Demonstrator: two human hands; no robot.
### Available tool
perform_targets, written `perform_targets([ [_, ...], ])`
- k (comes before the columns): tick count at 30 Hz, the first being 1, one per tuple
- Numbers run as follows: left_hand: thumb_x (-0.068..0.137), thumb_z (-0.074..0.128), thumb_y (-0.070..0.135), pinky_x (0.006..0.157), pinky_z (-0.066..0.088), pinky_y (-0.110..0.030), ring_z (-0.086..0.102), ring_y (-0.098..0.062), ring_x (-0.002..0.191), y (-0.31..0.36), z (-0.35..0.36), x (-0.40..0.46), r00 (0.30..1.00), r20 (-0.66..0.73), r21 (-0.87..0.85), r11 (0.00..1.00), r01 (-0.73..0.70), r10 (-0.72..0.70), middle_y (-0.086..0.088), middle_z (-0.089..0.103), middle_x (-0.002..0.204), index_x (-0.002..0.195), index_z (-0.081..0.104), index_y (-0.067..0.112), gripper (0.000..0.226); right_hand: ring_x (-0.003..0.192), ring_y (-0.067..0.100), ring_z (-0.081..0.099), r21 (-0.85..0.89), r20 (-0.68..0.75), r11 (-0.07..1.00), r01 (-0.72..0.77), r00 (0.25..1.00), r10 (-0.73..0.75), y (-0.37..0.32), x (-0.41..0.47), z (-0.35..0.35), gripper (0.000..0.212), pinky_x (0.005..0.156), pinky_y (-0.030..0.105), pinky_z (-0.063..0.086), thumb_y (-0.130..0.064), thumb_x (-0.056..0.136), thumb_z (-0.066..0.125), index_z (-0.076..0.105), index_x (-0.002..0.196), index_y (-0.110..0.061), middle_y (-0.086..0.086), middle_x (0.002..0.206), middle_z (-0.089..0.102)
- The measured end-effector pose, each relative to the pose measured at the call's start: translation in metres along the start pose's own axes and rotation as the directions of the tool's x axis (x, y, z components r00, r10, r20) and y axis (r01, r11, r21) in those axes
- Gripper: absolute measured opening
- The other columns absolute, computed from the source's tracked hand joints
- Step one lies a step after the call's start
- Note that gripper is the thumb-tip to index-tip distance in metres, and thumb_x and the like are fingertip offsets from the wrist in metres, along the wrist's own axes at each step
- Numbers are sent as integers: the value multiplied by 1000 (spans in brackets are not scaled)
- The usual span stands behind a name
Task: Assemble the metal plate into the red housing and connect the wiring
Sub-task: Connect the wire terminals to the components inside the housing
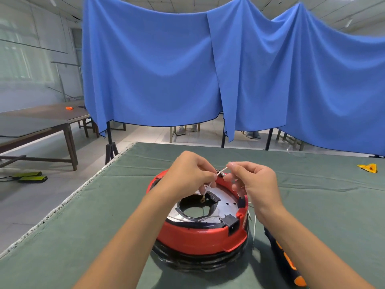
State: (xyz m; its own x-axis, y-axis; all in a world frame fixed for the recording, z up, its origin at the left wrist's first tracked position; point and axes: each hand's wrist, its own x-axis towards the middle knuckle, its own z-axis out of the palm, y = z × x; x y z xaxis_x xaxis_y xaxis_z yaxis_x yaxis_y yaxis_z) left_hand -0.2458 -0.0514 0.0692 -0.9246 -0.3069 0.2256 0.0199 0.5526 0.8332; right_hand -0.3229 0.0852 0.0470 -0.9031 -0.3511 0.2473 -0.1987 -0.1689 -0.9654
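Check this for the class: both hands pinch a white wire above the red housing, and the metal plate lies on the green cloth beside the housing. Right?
Not quite. The head view shows the metal plate seated inside the red housing, not beside it. Both hands, left and right, do pinch the white wire.

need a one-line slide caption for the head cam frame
Both hands, left hand and right hand, pinch a white wire above the metal plate seated in the red housing.

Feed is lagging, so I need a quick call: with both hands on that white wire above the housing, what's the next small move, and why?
Probably lower the ring terminal toward the metal plate. Left hand and right hand both pinch the white wire, and the terminal dangles unattached over the red housing.
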Motion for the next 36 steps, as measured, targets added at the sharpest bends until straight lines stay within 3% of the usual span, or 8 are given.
perform_targets([
  [6,83,62,13,40,39,-19,54,-12,46,-6,-19,2,989,-134,-83,995,51,-62,-3,72,64,70,72,11,16,47,7,59,150,27,974,-173,985,170,-19,14,44,9,39,16,44,-22,81,74,72,79,-13,-5,62,68],
  [9,82,59,19,65,54,-33,62,-20,66,-22,-31,7,922,-377,75,989,126,-89,1,71,69,68,72,17,19,55,8,64,76,49,978,-196,980,193,-18,24,58,12,44,19,47,-26,84,70,71,86,-15,-6,78,73],
  [12,84,54,18,83,52,-39,63,-22,92,-46,-40,9,856,-495,149,956,253,-149,2,71,90,82,71,22,18,47,9,63,13,142,973,-231,963,227,-13,28,67,13,40,17,46,-22,92,61,65,86,-11,-2,71,74],
  [18,86,53,15,88,50,-36,63,-24,98,-79,-35,16,855,-428,49,937,346,-293,-3,70,101,94,70,22,20,48,9,49,-155,292,918,-366,871,396,-4,35,78,10,44,18,47,-15,86,68,68,85,-5,1,57,61],
  [23,84,57,11,89,51,-38,64,-21,96,-90,-33,16,842,-454,-34,950,309,-290,-2,72,100,97,71,18,21,55,17,66,-133,359,875,-466,800,481,-2,40,90,10,51,24,55,-13,91,62,63,82,-8,8,65,70],
  [27,82,63,13,88,52,-37,66,-19,93,-94,-30,17,857,-450,-72,967,246,-252,1,73,93,93,74,18,16,45,11,60,-139,369,877,-460,798,477,3,41,97,11,45,19,51,-13,94,58,62,86,-6,4,57,66],
  [30,80,67,13,85,53,-36,68,-16,87,-92,-24,19,894,-387,-100,974,204,-227,1,74,86,86,75,19,12,39,8,46,-346,369,876,-336,810,456,11,39,94,13,42,17,40,-11,90,64,66,83,-1,3,51,56],
  [36,82,65,8,86,52,-32,67,-15,86,-90,-17,20,901,-379,-133,976,172,-211,5,70,79,74,70,26,21,45,12,60,-463,413,824,-327,743,527,15,33,72,8,46,22,52,-1,87,64,66,81,4,11,59,65],
])
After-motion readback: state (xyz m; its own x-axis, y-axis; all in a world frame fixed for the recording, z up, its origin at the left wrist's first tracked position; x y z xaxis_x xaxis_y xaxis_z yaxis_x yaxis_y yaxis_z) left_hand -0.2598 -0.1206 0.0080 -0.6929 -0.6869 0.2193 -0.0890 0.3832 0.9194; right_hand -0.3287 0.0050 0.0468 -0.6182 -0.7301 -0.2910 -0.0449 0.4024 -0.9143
